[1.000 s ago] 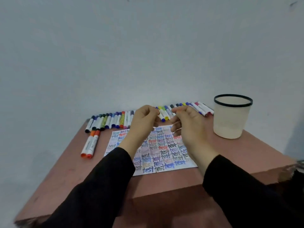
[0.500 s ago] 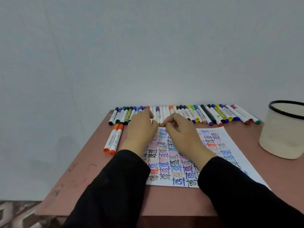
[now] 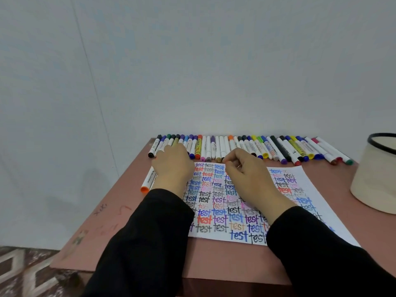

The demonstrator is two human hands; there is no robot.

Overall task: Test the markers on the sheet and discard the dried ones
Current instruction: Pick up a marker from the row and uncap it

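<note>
Paper: one sheet [image 3: 218,211] under left hand [image 3: 173,166] and right hand [image 3: 246,174], one cup [image 3: 372,179]

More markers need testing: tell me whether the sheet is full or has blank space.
Nearly full: the sheet is crowded with coloured "test" words; bare white shows only along its right side.
</note>
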